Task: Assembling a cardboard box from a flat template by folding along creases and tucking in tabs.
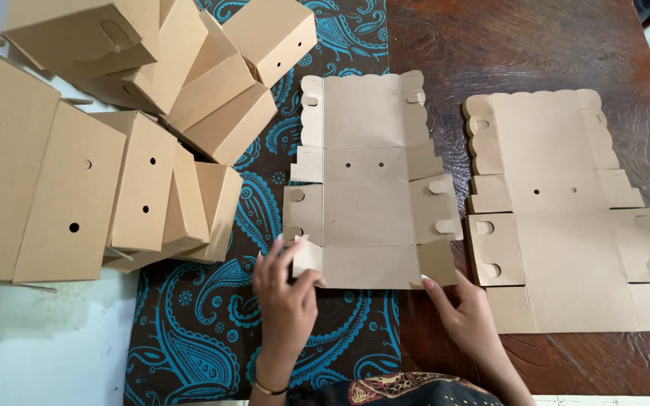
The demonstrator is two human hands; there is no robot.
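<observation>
Flat cardboard box blank (370, 184) lies unfolded on the table (536, 45), half on the blue paisley cloth (189, 331), long axis running away from the person w/ scalloped end far; left hand (286, 289) pinches its near-left corner flap, right hand (464, 312) rests fingertips open on near-right corner, hands apart. Second flat blank (566, 218) sits just right, same orientation, narrow gap between. Folded boxes (114, 135) pile at left, insides not visible; bare wood near the table's front edge.
</observation>
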